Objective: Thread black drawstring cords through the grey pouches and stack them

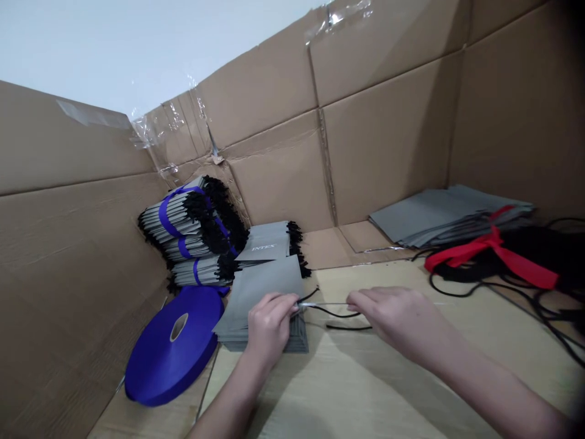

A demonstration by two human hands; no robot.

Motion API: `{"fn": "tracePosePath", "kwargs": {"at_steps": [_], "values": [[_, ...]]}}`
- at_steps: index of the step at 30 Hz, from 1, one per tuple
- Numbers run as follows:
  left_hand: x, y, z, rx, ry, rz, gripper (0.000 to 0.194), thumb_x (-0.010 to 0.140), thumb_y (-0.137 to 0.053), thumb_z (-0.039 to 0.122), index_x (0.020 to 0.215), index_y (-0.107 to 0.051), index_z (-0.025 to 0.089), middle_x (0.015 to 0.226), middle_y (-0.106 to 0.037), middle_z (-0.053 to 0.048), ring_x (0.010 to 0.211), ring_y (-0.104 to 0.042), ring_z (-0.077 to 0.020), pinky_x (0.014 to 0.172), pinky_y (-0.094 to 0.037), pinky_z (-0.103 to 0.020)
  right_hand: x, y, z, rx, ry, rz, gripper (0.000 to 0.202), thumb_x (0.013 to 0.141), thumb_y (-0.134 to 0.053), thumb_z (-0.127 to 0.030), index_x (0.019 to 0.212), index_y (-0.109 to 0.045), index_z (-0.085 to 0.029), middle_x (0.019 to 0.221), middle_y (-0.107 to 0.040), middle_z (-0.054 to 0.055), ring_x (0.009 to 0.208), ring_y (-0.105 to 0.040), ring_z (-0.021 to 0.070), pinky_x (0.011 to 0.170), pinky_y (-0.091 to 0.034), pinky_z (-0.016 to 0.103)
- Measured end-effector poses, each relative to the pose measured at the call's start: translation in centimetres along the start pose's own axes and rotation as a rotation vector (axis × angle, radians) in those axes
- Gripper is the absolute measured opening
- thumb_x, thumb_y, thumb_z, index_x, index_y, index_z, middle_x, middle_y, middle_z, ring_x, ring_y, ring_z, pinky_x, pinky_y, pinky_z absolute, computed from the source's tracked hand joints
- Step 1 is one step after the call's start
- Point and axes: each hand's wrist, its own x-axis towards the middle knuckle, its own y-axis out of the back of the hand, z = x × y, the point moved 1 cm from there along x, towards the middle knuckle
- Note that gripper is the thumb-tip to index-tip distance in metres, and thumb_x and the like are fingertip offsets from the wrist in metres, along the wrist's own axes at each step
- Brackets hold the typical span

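A stack of flat grey fabric pouches (269,281) lies in front of me. My left hand (270,323) is closed at the right edge of the top pouch, fingers pinched on its corner. My right hand (388,314) is closed on a thin metal rod (331,303), which runs straight to the left fingertips. A black cord (331,313) sags just below the rod between both hands, and a short cord end sticks up past the left fingers. Another piece of black cord (348,327) shows lower down, near the right hand. The rod's ends are hidden in the fingers.
A purple ribbon roll (159,360) lies at left. Behind it are pouch bundles (176,213) tied with purple ribbon, beside a printed pouch stack (267,238). At right are more grey pieces (425,210) and black cords tied with red ribbon (489,247). Cardboard walls (388,134) surround the table (365,390).
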Motion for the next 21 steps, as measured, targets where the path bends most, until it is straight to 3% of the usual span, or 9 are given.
{"fn": "tracePosePath", "kwargs": {"at_steps": [4,7,11,14,16,21], "values": [[-0.3,-0.1,1.1,0.038,-0.096,-0.05,0.021,0.086,-0.052,0.01,0.1,-0.065,0.018,0.092,-0.072,-0.003,0.084,-0.063,-0.0172,0.073,-0.052,-0.027,-0.3,-0.8,-2.1,0.057,0.033,0.109,0.022,0.083,-0.045,-0.007,0.071,-0.057,-0.02,0.059,-0.063,-0.001,0.055,-0.057,0.0145,0.053,-0.033,0.027],[-0.4,0.1,2.2,0.096,-0.167,-0.089,0.021,0.086,-0.052,0.012,0.101,-0.064,0.02,0.092,-0.072,-0.002,0.083,-0.064,-0.0178,0.073,-0.051,-0.028,-0.3,-1.1,-2.9,0.096,0.097,0.074,0.02,0.089,-0.046,-0.017,0.073,-0.057,-0.02,0.061,-0.062,-0.001,0.056,-0.056,0.0149,0.053,-0.034,0.028],[0.0,1.1,1.8,0.165,-0.15,-0.095,0.02,0.086,-0.052,0.013,0.1,-0.065,0.019,0.094,-0.072,-0.003,0.083,-0.064,-0.0185,0.073,-0.05,-0.028,-0.1,-0.7,-0.6,0.107,0.079,-0.019,0.015,0.088,-0.053,-0.029,0.08,-0.06,-0.019,0.068,-0.066,0.001,0.06,-0.06,0.0162,0.053,-0.035,0.027],[0.4,1.7,0.8,0.178,-0.12,-0.089,0.018,0.087,-0.051,0.014,0.098,-0.065,0.018,0.091,-0.072,-0.004,0.08,-0.064,-0.0176,0.071,-0.05,-0.027,-0.2,-0.4,2.1,0.021,0.066,0.001,0.015,0.088,-0.05,-0.02,0.08,-0.062,-0.019,0.066,-0.066,0.001,0.06,-0.06,0.0166,0.054,-0.034,0.027],[0.4,1.6,0.6,0.174,-0.117,-0.089,0.019,0.088,-0.05,0.014,0.097,-0.065,0.018,0.09,-0.072,-0.004,0.078,-0.064,-0.0171,0.069,-0.049,-0.026,-0.5,-0.7,2.7,-0.006,0.086,0.013,0.015,0.088,-0.048,-0.014,0.084,-0.062,-0.019,0.068,-0.067,0.001,0.061,-0.061,0.0162,0.054,-0.035,0.027],[-0.4,0.3,2.6,0.141,-0.183,-0.173,0.022,0.089,-0.046,0.014,0.099,-0.065,0.018,0.087,-0.072,-0.004,0.071,-0.064,-0.0171,0.063,-0.049,-0.027,-1.3,-2.2,-0.8,0.05,0.172,0.011,0.013,0.087,-0.051,-0.016,0.094,-0.062,-0.02,0.068,-0.065,0.0,0.059,-0.06,0.0137,0.053,-0.035,0.025]]}}
